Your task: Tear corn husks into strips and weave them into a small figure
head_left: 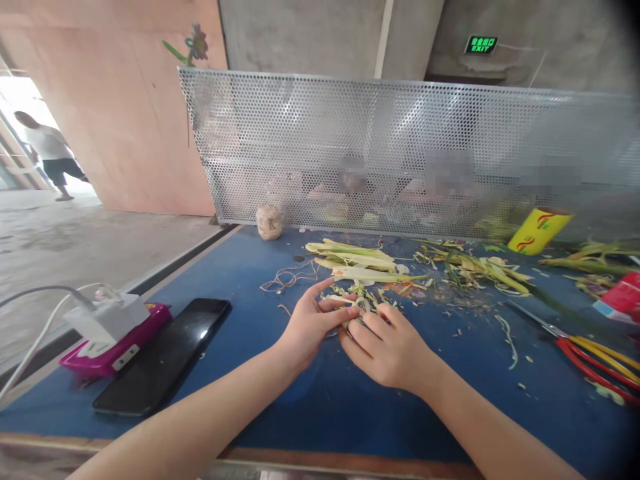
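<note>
Nearest on the blue table (310, 407) lie a black phone (165, 353) and a pink power bank (113, 347) with a white plug (107, 317) on it. At the middle, the left hand (310, 323) and right hand (385, 347) meet, fingers curled in and pinching a small pale leaf piece (357, 307) between their tips, just above the table. Red-and-yellow scissors (595, 360) lie to the right. Beyond the hands sits a pile of leaf strips (355, 260). Farther back stand a yellow roll (540, 230), its red marks unreadable, and a perforated metal screen (400, 153). High on the wall a green sign (481, 45) reads "EXIT".
</note>
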`<state>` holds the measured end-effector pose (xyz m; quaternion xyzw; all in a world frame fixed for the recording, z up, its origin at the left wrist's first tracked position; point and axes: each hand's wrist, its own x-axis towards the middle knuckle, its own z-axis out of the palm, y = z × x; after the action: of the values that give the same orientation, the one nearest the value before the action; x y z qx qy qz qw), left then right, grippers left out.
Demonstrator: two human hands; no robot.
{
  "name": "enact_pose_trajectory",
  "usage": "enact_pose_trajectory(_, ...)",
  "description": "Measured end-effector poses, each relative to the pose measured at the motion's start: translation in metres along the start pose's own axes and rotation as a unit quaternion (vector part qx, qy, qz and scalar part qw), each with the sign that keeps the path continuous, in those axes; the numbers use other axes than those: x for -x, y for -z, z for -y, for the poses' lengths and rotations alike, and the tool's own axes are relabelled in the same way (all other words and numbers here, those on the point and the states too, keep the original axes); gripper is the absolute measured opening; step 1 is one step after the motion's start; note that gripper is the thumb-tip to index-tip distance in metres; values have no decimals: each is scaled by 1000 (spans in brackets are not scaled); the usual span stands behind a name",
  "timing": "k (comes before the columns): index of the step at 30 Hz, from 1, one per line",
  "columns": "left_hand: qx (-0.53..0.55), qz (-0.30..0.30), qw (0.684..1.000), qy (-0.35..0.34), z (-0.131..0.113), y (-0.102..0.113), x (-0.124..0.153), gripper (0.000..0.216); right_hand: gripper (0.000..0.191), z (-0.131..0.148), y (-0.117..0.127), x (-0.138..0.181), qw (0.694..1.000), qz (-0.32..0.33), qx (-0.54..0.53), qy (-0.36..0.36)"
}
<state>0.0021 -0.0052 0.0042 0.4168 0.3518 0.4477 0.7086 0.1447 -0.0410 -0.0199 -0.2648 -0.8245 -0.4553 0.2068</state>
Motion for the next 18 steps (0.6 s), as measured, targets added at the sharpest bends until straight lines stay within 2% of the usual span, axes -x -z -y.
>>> enact_pose_trajectory(2,2,1,1000,-6,0,1,-1,69,14,0,2,0,999,-7,-41,-23)
enact_pose_trajectory(4,1,-3,1000,-27,1,3,-3,68,15,1,4,0,988,-27,-126,-84)
enact_pose_trajectory(5,-3,-6,999,-41,1,4,-5,68,15,0,4,0,975,-38,-178,-127)
enact_pose_trajectory(7,-16,-9,998,-67,0,5,-7,70,14,-1,3,0,930,-63,-280,-231)
enact_pose_trajectory(9,-27,-5,996,-89,0,5,-8,71,12,-4,-1,1,859,-82,-366,-349)
enact_pose_trajectory(10,-30,0,994,-101,0,5,-8,72,11,-6,-4,2,812,-88,-408,-409)
enact_pose_trajectory(12,-38,8,991,-128,-1,4,-7,72,9,-9,-11,3,694,-99,-499,-510)
enact_pose_trajectory(14,-51,12,988,-149,-1,4,-6,73,13,-11,-16,4,562,-96,-597,-564)
enact_pose_trajectory(15,-59,14,986,-153,-1,4,-5,74,14,-11,-18,4,508,-98,-628,-581)
enact_pose_trajectory(16,-68,17,986,-152,-1,4,-5,74,15,-11,-19,4,467,-100,-650,-591)
enact_pose_trajectory(17,-76,20,986,-149,-1,4,-5,75,15,-11,-20,3,439,-102,-663,-597)
enact_pose_trajectory(18,-82,24,986,-145,-1,4,-4,75,16,-10,-20,3,424,-103,-672,-599)
